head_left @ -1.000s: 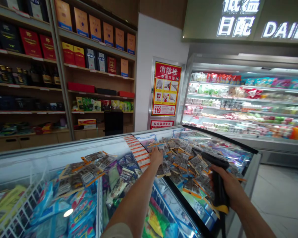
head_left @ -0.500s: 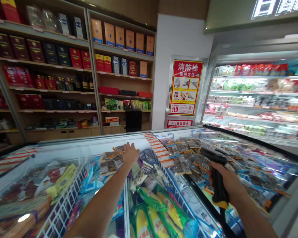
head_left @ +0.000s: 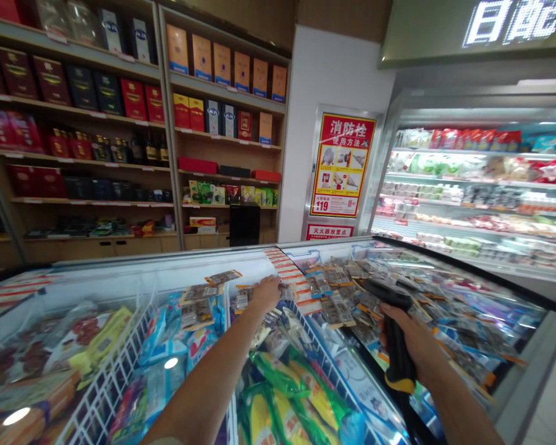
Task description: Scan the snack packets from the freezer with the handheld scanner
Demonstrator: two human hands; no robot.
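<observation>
I have the right hand (head_left: 419,346) wrapped round a black, yellow-trimmed handheld scanner (head_left: 395,346) right of centre, the left hand (head_left: 265,292) — gripping or not, I can't tell — at orange-edged plastic packets (head_left: 243,298) mid-frame, probably light, slippery, best edge-pinched.

The left hand (head_left: 265,292) has moved right, packets (head_left: 243,299) now beside it.

The left arm (head_left: 220,358) extended from the bottom edge, left hand (head_left: 267,292) below centre; the right hand (head_left: 406,334) curled, lower right.
</observation>
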